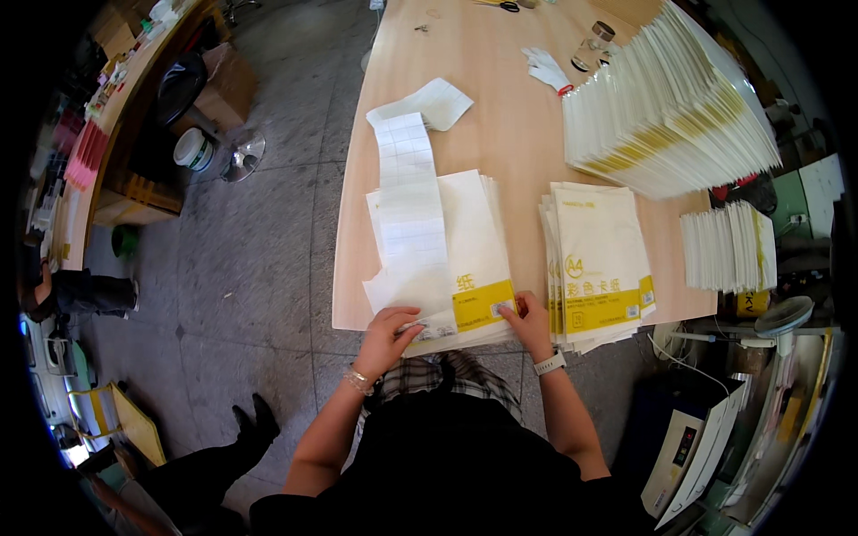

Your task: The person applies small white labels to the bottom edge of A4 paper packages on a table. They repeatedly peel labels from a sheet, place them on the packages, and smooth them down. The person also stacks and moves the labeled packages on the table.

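Note:
A stack of flat white packets with a yellow band [478,241] lies at the table's front edge before me. Over its left side runs a long strip of white label paper [413,223], its far end curling back on the table. My left hand [389,341] is closed at the strip's near end, thumb and fingers pinching it. My right hand [529,323] grips the top packet's near right corner, its thumb by a small white label [501,307] on the yellow band. A second stack of like packets [601,259] lies just right of my right hand.
A tall row of packets [670,107] stands at the far right, with a smaller bundle [728,248] nearer. Behind lie a white glove [545,70], a glass jar [592,49] and scissors [508,5]. A white machine [688,447] stands right. Another person's legs [223,456] show lower left.

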A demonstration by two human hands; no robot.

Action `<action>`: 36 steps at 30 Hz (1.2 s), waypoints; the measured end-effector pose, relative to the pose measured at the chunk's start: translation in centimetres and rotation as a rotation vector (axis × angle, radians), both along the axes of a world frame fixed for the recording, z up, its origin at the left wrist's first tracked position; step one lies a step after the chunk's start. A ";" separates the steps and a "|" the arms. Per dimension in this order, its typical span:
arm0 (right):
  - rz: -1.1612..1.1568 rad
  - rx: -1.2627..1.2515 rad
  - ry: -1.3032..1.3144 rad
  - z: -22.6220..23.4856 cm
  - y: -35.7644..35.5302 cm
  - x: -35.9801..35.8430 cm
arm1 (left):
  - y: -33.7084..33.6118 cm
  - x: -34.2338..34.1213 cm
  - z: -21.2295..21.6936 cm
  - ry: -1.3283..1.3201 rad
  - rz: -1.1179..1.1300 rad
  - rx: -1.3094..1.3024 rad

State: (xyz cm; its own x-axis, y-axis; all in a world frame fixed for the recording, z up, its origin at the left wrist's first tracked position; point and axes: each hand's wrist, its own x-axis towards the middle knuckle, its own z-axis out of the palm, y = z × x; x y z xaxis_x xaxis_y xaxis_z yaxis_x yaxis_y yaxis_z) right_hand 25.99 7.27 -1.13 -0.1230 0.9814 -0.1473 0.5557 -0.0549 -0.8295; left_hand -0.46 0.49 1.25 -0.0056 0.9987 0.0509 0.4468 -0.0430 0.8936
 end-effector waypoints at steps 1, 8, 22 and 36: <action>0.000 -0.005 0.019 -0.3 0.0 0.4 | 0.1 0.1 0.5 -0.055 0.033 -0.013; -0.335 0.101 0.455 5.3 1.4 7.0 | 0.2 -1.2 3.7 -0.102 0.099 -0.079; -0.387 0.677 -0.836 1.7 3.3 20.0 | 0.2 0.6 5.9 -0.278 0.159 -0.244; 0.366 0.506 0.171 8.3 0.1 -7.3 | -0.2 1.7 5.0 -0.767 0.065 -0.417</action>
